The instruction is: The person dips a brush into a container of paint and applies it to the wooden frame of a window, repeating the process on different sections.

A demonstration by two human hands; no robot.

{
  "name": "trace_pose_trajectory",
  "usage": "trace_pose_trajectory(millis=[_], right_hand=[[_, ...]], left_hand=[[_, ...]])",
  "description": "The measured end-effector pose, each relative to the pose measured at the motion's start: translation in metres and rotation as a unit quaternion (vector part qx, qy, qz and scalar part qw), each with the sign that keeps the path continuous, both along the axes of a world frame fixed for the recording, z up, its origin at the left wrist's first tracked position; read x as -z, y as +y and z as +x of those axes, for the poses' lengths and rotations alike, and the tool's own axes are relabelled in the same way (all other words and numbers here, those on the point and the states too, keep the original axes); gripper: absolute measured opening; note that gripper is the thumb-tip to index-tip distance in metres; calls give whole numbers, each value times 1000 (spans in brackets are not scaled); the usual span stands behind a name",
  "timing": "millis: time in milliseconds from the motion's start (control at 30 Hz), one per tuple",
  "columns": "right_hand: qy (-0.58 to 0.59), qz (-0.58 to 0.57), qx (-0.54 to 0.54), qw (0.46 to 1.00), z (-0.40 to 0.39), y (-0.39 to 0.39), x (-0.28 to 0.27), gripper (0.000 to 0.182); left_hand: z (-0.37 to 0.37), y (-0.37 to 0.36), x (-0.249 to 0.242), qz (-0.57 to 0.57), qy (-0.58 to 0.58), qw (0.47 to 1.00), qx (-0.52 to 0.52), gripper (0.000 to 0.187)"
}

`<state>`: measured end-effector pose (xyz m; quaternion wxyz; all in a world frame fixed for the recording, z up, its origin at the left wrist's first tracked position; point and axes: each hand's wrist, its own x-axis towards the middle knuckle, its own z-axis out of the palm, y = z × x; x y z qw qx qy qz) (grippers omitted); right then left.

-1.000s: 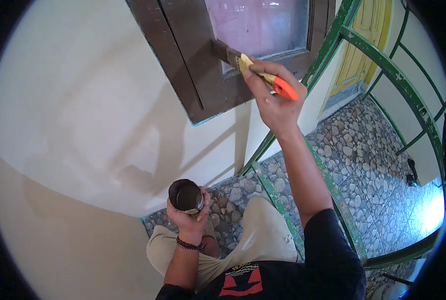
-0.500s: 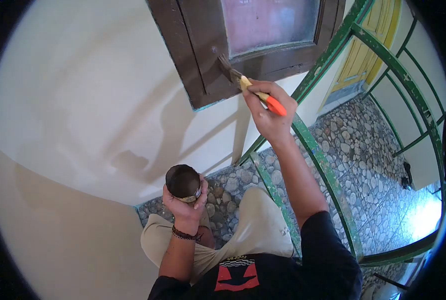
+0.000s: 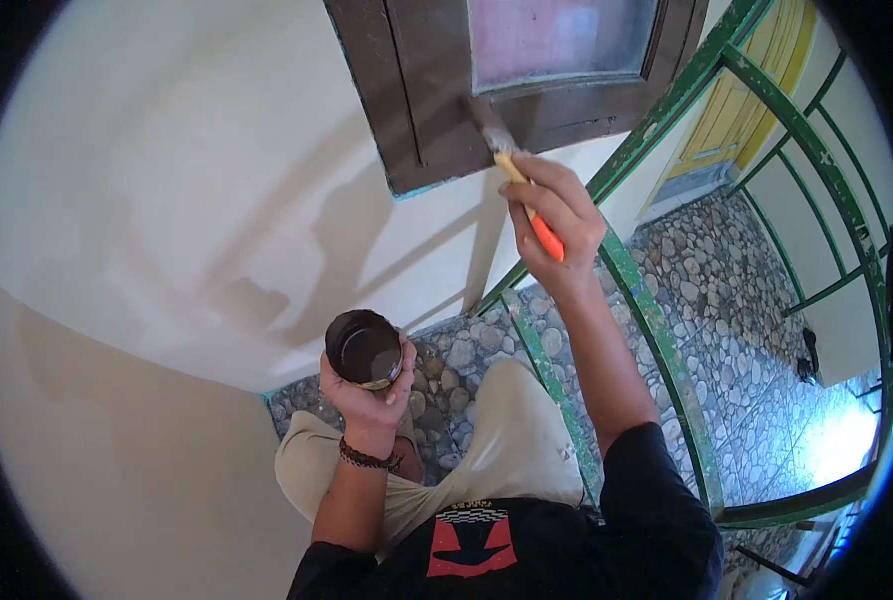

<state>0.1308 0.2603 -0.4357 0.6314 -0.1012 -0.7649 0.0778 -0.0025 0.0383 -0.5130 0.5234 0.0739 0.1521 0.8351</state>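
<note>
My right hand (image 3: 564, 215) grips a paintbrush (image 3: 514, 165) with a pale handle and an orange end. The brush's bristles rest on the brown wooden window frame (image 3: 437, 110), just below the lower left corner of the glass pane (image 3: 562, 40). Lower down, my left hand (image 3: 369, 398) is wrapped round a round can (image 3: 365, 347) from below. Dark brown paint shows inside the can, whose opening faces up.
Cream wall (image 3: 197, 180) surrounds the frame and curves down the left. A green metal railing (image 3: 657, 310) runs close along my right arm. Beyond it lie a pebbled floor (image 3: 717, 290) and a yellow door (image 3: 732, 110).
The brush has shifted slightly right along the frame and its handle now points more steeply down. In view, the window frame has moved up and right, and the can a little up.
</note>
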Motion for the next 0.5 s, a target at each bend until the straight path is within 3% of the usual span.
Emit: trace_pose_trajectory(millis=[67, 200, 333, 500], right_hand=[[28, 37, 6, 999, -6, 7, 6, 22], [-49, -5, -19, 999, -3, -5, 40, 23], [50, 12, 15, 999, -4, -4, 29, 22], [43, -104, -30, 993, -8, -6, 44, 19]], left_hand=[[1, 1, 0, -5, -6, 1000, 6, 61], [1, 0, -2, -2, -11, 1000, 3, 63], [4, 0, -3, -16, -2, 1000, -8, 63], [3, 2, 0, -20, -1, 1000, -8, 62]])
